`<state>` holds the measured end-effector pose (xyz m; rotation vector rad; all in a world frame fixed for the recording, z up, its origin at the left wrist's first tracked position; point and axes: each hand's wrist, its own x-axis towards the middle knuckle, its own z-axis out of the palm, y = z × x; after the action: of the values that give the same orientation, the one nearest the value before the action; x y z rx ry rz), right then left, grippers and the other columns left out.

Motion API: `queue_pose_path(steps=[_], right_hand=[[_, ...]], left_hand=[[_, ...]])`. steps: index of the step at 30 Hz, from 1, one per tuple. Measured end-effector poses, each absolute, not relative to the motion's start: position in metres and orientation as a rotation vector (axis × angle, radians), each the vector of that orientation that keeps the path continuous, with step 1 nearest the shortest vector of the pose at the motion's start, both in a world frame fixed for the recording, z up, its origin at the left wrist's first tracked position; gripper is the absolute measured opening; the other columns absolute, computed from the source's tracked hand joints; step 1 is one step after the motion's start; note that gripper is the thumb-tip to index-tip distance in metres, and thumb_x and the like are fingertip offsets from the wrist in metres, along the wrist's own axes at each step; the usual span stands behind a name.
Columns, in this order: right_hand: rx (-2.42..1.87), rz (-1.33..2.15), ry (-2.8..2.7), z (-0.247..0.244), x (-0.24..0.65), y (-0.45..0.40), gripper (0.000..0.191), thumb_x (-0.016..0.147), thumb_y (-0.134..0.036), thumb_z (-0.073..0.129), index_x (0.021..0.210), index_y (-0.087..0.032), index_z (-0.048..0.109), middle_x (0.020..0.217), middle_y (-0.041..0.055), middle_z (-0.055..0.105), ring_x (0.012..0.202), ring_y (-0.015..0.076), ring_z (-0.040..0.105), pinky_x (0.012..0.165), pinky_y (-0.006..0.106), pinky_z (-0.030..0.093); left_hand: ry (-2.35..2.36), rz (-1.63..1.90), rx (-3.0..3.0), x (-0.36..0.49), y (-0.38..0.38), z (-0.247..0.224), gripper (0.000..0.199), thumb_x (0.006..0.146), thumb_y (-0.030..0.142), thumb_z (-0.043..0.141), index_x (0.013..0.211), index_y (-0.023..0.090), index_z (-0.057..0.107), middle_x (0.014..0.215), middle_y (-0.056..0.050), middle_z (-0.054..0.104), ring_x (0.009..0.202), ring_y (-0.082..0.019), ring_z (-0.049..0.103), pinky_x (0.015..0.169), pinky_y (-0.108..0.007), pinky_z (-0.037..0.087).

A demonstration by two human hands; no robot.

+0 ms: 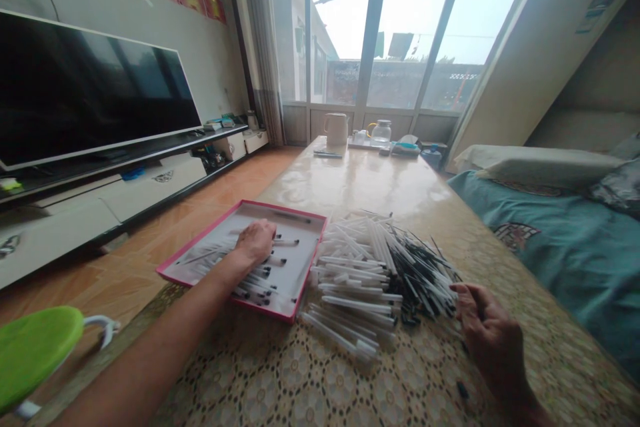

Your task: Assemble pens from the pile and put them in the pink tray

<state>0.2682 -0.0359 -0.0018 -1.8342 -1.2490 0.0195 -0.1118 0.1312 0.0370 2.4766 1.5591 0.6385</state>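
Note:
My left hand (pixel 256 241) is over a shallow pink-rimmed box lid (pixel 300 310), its fingers curled down and their tips hidden from me. Around and beneath it lie several clear pens with black ends (pixel 257 280). At the right of the table my right hand (pixel 493 333) has thumb and fingers pinched together at the edge of a heap of thin dark pen refills (pixel 417 267), apparently on one refill's end. Between lid and refills sits a pile of white, translucent pen barrels (pixel 355 280). Small black pen caps (pixel 411 315) are by the refills.
One loose black piece (pixel 463 389) lies near my right wrist. At the table's far end stand a cream jug (pixel 337 130), a glass teapot (pixel 382 132) and a blue-and-white packet (pixel 406 147). A green stool (pixel 40 353) is at left, a teal-covered sofa (pixel 565 240) at right.

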Motion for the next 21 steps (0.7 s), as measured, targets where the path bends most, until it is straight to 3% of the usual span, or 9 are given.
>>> queue_pose_path(steps=[4,9,15,21], right_hand=[[-1.778,0.002,-1.328,-0.004,0.267,-0.036,0.041,0.087,-0.051,0.042,0.086,-0.016,0.063,0.057,0.0004,0.058,0.050,0.0164,0.056,0.048,0.023,0.041],[-1.597,0.026,-1.566,-0.001,0.253,-0.041,0.028,0.090,-0.040,0.046,0.086,-0.017,0.060,0.065,0.0011,0.062,0.055,0.0147,0.058,0.052,0.022,0.042],[-1.306,0.152,-2.058,0.015,0.231,-0.054,0.019,0.092,-0.032,0.048,0.104,-0.019,0.055,0.079,0.0024,0.060,0.066,0.0150,0.059,0.061,0.026,0.043],[-1.311,0.265,-2.322,0.017,0.220,-0.060,0.016,0.093,-0.033,0.048,0.094,-0.021,0.058,0.075,0.0009,0.059,0.065,0.0158,0.058,0.058,0.026,0.037]], left_hand=[[1.726,0.635,2.611,-0.103,0.123,0.047,0.013,0.079,0.009,0.052,0.068,0.015,0.054,0.070,-0.006,0.055,0.076,-0.021,0.053,0.069,-0.033,0.037],[1.519,0.641,2.722,-0.059,0.072,0.061,0.011,0.086,0.011,0.043,0.088,0.016,0.053,0.078,-0.005,0.057,0.077,-0.020,0.052,0.070,-0.032,0.039],[0.941,0.502,2.852,0.007,-0.009,0.045,0.013,0.085,0.006,0.041,0.082,0.018,0.048,0.079,-0.003,0.057,0.070,-0.018,0.050,0.064,-0.030,0.042],[0.794,0.515,2.841,0.017,-0.022,0.030,0.010,0.087,0.009,0.045,0.084,0.017,0.049,0.078,-0.002,0.059,0.069,-0.017,0.052,0.063,-0.028,0.044]])
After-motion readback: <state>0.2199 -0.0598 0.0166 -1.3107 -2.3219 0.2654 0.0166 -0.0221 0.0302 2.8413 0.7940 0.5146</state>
